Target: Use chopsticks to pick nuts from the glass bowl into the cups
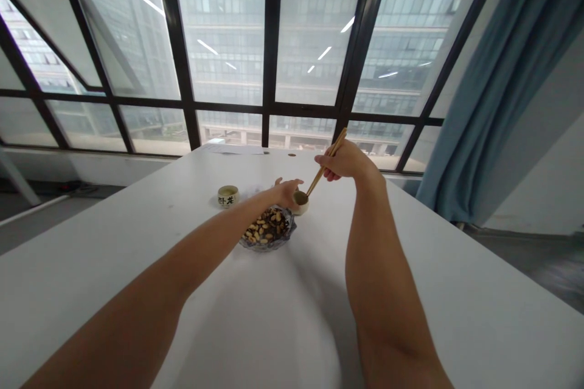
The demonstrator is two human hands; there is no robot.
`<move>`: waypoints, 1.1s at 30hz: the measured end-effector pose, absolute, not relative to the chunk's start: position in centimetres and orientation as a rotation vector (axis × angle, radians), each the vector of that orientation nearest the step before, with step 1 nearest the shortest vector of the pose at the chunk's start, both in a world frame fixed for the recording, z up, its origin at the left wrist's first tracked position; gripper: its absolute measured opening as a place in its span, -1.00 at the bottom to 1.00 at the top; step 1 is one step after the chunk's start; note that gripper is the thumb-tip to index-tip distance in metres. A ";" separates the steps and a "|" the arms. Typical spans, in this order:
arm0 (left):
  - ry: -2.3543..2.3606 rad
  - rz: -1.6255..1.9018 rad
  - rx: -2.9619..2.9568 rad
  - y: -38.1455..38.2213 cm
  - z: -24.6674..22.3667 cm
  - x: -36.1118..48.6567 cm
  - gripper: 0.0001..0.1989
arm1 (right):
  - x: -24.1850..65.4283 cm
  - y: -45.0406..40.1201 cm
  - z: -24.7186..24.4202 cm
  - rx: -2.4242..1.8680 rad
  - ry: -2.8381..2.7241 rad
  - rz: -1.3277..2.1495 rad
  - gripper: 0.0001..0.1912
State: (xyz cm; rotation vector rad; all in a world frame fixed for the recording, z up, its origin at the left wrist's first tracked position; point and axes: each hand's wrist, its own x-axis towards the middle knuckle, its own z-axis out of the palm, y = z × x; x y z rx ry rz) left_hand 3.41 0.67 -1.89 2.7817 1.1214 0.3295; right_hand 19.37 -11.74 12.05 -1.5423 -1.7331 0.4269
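Note:
My right hand [344, 161] is closed round a pair of wooden chopsticks [326, 164], whose tips point down to the rim of a small cup [301, 202]. Against the left side of that cup is my left hand [286, 192], its fingers partly spread around it. Below my left wrist sits a bowl of peanuts [267, 228] with a crinkled, clear-looking edge, partly covered by my left forearm. A second cup [228, 196], pale with dark characters on its side, stands upright to the left.
The white table [255, 322] reaches towards the windows. Near its far edge lie a pale sheet [232, 149] and a small brown round thing [292, 155]. A blue curtain [497, 97] hangs at the right.

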 end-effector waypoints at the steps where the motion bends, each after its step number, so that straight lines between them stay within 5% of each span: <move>1: 1.101 0.352 2.791 0.5 -1.8 3.4 0.02 | 19.5 -11.6 12.0 -1.525 -1.732 0.452 -0.66; 18: 1.041 0.460 2.837 -0.4 -2.3 3.6 0.03 | 20.3 -9.1 9.5 -1.578 -1.810 0.579 -0.61; 33: 1.155 0.394 2.768 -0.2 -2.5 2.8 -0.24 | 21.0 -8.2 8.8 -1.570 -1.878 0.492 -0.60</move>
